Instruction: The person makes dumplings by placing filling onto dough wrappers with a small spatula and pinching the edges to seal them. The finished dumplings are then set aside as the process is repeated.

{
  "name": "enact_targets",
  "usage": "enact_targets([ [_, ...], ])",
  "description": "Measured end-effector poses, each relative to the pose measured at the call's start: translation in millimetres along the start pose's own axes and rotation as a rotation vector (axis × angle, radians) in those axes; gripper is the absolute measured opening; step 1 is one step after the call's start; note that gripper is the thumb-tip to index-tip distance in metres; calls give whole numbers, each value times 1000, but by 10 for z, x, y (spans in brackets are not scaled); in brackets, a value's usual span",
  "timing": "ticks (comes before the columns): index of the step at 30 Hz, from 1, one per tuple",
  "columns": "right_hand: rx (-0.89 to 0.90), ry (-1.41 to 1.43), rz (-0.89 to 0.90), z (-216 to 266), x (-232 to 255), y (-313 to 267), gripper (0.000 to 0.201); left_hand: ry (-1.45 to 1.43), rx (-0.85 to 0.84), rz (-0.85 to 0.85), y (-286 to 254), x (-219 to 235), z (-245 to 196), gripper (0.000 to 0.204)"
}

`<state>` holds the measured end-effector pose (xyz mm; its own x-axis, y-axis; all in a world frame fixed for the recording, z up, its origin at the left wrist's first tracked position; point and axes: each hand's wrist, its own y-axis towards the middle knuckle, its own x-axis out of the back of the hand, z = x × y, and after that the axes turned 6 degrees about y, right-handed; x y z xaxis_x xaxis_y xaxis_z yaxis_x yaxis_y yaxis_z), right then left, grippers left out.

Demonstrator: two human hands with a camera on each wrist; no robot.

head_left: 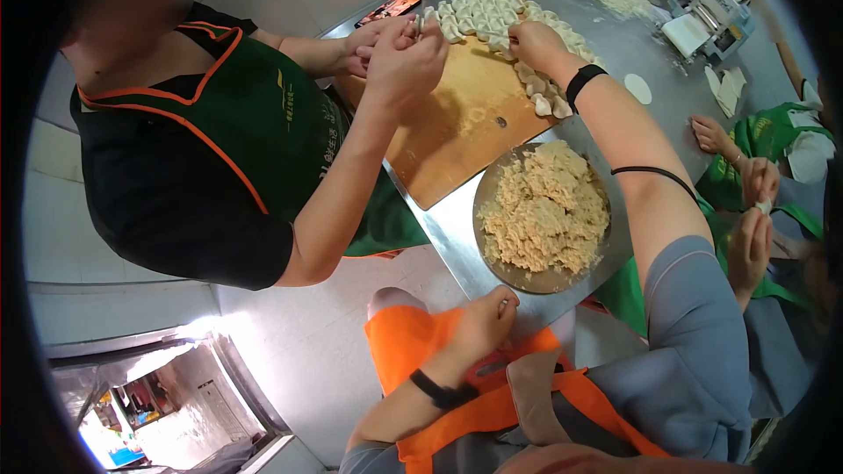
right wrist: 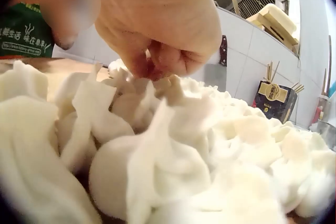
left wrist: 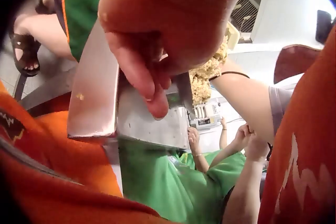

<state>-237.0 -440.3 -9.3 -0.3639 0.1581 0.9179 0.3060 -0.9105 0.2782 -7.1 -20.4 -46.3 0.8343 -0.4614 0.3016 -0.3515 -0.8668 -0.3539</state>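
Note:
My right hand point(head_left: 537, 44) reaches over the rows of white folded dumplings point(head_left: 479, 10) at the far end of the wooden board point(head_left: 448, 145). In the right wrist view, its fingertips pinch down at a dumpling point(right wrist: 137, 103) among the others; part of it is hidden behind neighbouring dumplings. My left hand point(head_left: 487, 320) stays close to the metal table's near edge, in front of a round bowl point(head_left: 481, 241) heaped with pale minced filling point(head_left: 549, 206). Its fingers are curled in, and the left wrist view point(left wrist: 152, 40) shows nothing clear within them.
A person in a green apron point(head_left: 237, 114) works with both hands at left. Other people point(head_left: 764, 211) sit at right. A phone point(head_left: 391, 7) lies behind the board; a dough-rolling machine point(head_left: 709, 19) and a round wrapper point(head_left: 638, 88) are on the table point(head_left: 606, 118).

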Motion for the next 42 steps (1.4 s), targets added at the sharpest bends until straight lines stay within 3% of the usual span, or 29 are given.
enact_targets([
  [4, -38, 79, -14, -93, -93, -70, 23, 40, -82, -67, -8, -55, 44, 10],
  [7, -141, 223, -78, -14, 316, -303, 27, 141, -241, -101, 59, -122, 277, 11],
  [8, -190, 269, -92, 82, 523, -471, 27, 118, -207, -78, 34, -119, 250, 11],
  [9, -301, 480, -99, 213, 747, -660, 26, 95, -172, -56, 10, -116, 223, 12],
  [11, -528, 907, -127, 542, 1150, -1167, 24, -39, 81, 50, -63, 6, -49, 14],
  [14, -500, 1341, -244, 1005, 1557, -1939, 21, 28, -23, 56, -150, -28, -68, 16],
  [15, -479, 1361, -261, 1129, 1608, -2187, 21, 184, -149, 24, -198, -39, -94, 16],
  [17, -429, 1409, -289, 1368, 1648, -2628, 21, -36, -188, 117, -313, -168, -181, 14],
  [19, -549, 1590, -296, 1635, 1573, -2975, 20, -214, -172, 284, -437, -258, -331, 17],
  [22, -646, 1769, -295, 1961, 1383, -3288, 20, -586, -327, 270, -550, -606, -436, 31],
  [24, -656, 1846, -279, 2093, 1265, -3405, 20, -684, -319, 407, -584, -682, -480, 37],
  [27, -668, 1749, -316, 2292, 1218, -3473, 20, -641, -290, 483, -684, -691, -462, 38],
  [31, -592, 1445, -365, 2479, 1133, -3508, 19, -523, -286, 428, -777, -718, -371, 34],
  [34, -416, 1084, -427, 2454, 1006, -3534, 18, -545, -285, 363, -819, -771, -301, 31],
  [42, 105, 525, -412, 2425, 998, -3672, 15, -459, -289, 250, -905, -811, -350, 31],
])
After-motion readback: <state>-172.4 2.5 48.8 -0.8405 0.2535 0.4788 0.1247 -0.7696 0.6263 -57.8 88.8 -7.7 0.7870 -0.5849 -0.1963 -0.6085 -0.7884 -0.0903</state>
